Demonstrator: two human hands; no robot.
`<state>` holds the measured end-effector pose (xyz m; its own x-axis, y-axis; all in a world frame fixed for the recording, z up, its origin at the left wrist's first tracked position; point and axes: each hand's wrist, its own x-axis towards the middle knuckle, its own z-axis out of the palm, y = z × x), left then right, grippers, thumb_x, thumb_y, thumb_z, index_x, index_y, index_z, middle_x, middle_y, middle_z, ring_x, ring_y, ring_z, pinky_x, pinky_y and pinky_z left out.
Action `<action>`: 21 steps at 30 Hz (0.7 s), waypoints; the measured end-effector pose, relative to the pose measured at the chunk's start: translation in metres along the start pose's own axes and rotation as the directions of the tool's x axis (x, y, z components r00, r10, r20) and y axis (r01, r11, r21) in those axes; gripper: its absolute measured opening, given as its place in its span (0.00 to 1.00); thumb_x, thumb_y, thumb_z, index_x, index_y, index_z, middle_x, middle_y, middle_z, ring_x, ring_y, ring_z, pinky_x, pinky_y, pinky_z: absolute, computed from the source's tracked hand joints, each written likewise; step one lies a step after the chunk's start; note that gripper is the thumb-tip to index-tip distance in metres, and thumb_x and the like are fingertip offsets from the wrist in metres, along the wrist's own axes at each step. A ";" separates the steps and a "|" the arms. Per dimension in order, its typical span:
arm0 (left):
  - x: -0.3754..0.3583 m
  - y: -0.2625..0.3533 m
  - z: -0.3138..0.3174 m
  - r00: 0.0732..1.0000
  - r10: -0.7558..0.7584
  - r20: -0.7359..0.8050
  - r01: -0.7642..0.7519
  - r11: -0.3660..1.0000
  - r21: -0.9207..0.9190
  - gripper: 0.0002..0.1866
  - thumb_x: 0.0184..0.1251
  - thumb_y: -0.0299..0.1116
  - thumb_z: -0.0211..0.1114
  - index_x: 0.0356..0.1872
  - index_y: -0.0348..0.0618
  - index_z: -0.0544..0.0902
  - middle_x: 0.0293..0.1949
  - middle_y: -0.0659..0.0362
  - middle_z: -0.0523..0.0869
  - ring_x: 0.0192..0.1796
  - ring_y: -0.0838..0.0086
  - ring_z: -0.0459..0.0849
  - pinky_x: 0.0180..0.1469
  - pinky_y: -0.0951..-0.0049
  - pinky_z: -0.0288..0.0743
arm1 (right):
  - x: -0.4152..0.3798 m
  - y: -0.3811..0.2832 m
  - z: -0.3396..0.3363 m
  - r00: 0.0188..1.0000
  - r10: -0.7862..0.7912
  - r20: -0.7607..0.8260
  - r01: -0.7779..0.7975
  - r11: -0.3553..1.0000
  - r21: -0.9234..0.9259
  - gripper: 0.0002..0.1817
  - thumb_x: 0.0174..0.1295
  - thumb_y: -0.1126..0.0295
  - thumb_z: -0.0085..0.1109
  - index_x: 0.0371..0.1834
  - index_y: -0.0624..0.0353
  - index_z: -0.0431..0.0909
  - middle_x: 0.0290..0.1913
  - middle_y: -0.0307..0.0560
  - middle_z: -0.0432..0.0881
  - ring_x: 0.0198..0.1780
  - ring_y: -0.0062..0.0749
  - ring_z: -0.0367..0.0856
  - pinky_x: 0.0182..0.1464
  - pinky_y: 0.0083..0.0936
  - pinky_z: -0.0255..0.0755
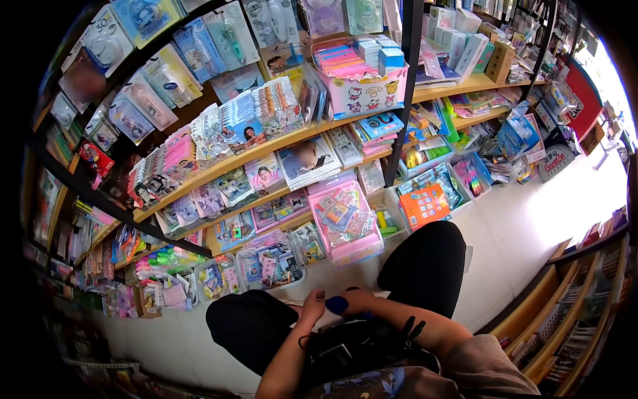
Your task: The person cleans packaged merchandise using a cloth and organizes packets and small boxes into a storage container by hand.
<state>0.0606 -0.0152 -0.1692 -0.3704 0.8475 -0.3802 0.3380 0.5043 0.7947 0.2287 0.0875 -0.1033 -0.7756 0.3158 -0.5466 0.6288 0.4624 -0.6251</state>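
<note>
My left hand [314, 306] is in front of my body between the knees, its fingers curled; whatever they hold, if anything, is too small to make out. Close beside it, my right hand [359, 301] has its fingers closed by a small dark blue object [337, 305], which seems to be in its grip. Below both hands a black bag [345, 349] rests on my lap. Beyond the knees, a pink box [349, 243] with packets of cards in it juts out from the lowest shelf.
Shelves [266, 136] of magazines, stationery and blister packs rise ahead. Low plastic bins [296, 282] line the floor, one with an orange packet [424, 206] on top. Wooden racks [565, 312] stand at the right. A pink character box [365, 95] sits on an upper shelf.
</note>
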 end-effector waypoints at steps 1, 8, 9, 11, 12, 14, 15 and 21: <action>0.010 -0.011 0.002 0.999 -0.019 -0.034 0.016 0.996 -0.084 0.18 0.53 0.33 0.61 0.45 0.38 0.74 0.37 0.52 0.81 0.40 0.65 0.80 0.40 0.70 0.73 | -0.004 -0.003 -0.001 0.999 -0.005 0.054 0.007 0.999 -0.032 0.31 0.38 0.52 0.65 0.47 0.56 0.73 0.43 0.57 0.79 0.46 0.49 0.77 0.48 0.37 0.70; 0.071 0.049 -0.005 0.884 -0.447 0.139 0.453 0.744 -0.491 0.17 0.58 0.43 0.61 0.44 0.47 0.72 0.40 0.62 0.74 0.40 0.73 0.72 0.41 0.67 0.70 | -0.006 0.006 0.008 0.988 -0.092 0.120 0.089 0.996 0.028 0.31 0.39 0.50 0.64 0.47 0.53 0.72 0.40 0.55 0.80 0.43 0.49 0.78 0.46 0.40 0.70; 0.081 0.046 0.000 0.888 -0.442 0.124 0.443 0.753 -0.486 0.18 0.57 0.44 0.62 0.45 0.48 0.71 0.41 0.62 0.74 0.40 0.74 0.72 0.41 0.66 0.70 | -0.004 0.009 0.012 0.990 -0.098 0.102 0.093 0.994 0.051 0.31 0.39 0.50 0.64 0.48 0.53 0.72 0.40 0.55 0.79 0.43 0.49 0.78 0.46 0.40 0.70; 0.099 0.045 0.007 0.895 -0.435 0.095 0.425 0.772 -0.473 0.20 0.56 0.46 0.63 0.47 0.50 0.71 0.42 0.63 0.74 0.40 0.74 0.70 0.42 0.65 0.69 | -0.011 0.001 -0.008 0.992 -0.052 0.118 0.039 0.994 0.103 0.30 0.39 0.53 0.64 0.47 0.54 0.73 0.42 0.56 0.79 0.46 0.49 0.77 0.48 0.40 0.69; 0.106 0.046 0.009 0.901 -0.424 0.094 0.417 0.781 -0.466 0.22 0.55 0.47 0.64 0.47 0.48 0.71 0.41 0.63 0.75 0.40 0.75 0.72 0.39 0.68 0.69 | -0.012 0.001 -0.012 0.992 -0.009 0.123 -0.004 0.994 0.107 0.29 0.40 0.52 0.63 0.47 0.54 0.73 0.42 0.56 0.79 0.45 0.49 0.77 0.48 0.40 0.70; 0.117 0.064 0.007 0.909 -0.407 0.091 0.402 0.796 -0.453 0.24 0.53 0.48 0.65 0.47 0.45 0.72 0.40 0.63 0.77 0.39 0.78 0.74 0.34 0.74 0.69 | -0.014 0.005 -0.014 0.988 0.073 0.139 -0.090 0.989 0.114 0.28 0.41 0.52 0.62 0.46 0.53 0.73 0.41 0.55 0.79 0.45 0.49 0.78 0.48 0.41 0.70; 0.123 0.067 0.009 0.906 -0.416 0.073 0.397 0.779 -0.485 0.24 0.53 0.47 0.66 0.47 0.44 0.72 0.40 0.62 0.77 0.39 0.77 0.74 0.34 0.74 0.68 | -0.015 0.007 -0.017 0.988 0.080 0.134 -0.098 0.986 0.135 0.28 0.41 0.51 0.62 0.46 0.53 0.73 0.41 0.55 0.79 0.45 0.49 0.78 0.47 0.41 0.70; 0.163 0.084 0.010 0.922 -0.348 0.170 0.382 0.742 -0.551 0.27 0.53 0.45 0.67 0.51 0.43 0.72 0.43 0.59 0.78 0.43 0.73 0.76 0.40 0.72 0.69 | -0.016 0.019 -0.023 0.989 0.093 0.113 -0.117 0.968 0.223 0.29 0.43 0.49 0.61 0.48 0.52 0.73 0.41 0.55 0.79 0.43 0.49 0.78 0.46 0.40 0.71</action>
<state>0.0376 0.1670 -0.1690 -0.3122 0.6338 -0.7077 -0.3678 0.6062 0.7052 0.2514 0.1104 -0.0933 -0.7023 0.2618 -0.6620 0.7115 0.2256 -0.6655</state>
